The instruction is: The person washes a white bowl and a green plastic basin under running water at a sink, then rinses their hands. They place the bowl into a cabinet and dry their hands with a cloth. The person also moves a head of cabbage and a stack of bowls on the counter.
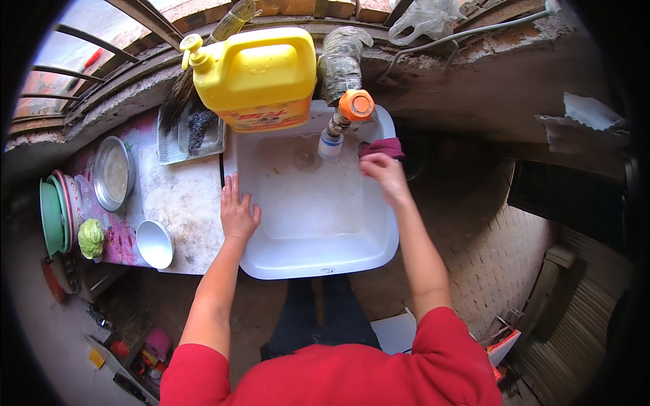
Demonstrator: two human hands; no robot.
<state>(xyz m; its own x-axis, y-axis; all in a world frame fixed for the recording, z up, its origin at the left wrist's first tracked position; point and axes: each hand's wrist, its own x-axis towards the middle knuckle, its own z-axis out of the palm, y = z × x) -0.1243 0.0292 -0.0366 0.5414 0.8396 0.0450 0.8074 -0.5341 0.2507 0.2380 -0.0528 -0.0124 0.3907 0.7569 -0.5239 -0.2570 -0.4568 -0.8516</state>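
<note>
A white sink basin [315, 218] lies before me, with dirt specks on its floor. My left hand [239, 215] rests flat on its left rim, fingers spread, holding nothing. At the right rim, my right hand [382, 172] hovers with curled fingers beside a folded maroon cloth [383, 147]; whether the fingertips grip the cloth I cannot tell. Above the basin's back hangs a tap with an orange knob [357, 105] and a white and blue nozzle [330, 145]. No stream of water is plain to see.
A yellow pump jug [259, 71] stands behind the sink. On the left counter are a scouring pad [200, 127] in a plastic tray [170, 139], a metal bowl [114, 172], a white bowl [155, 244], a green vegetable [91, 238] and stacked basins [53, 218]. A whisk broom [177, 96] leans behind them.
</note>
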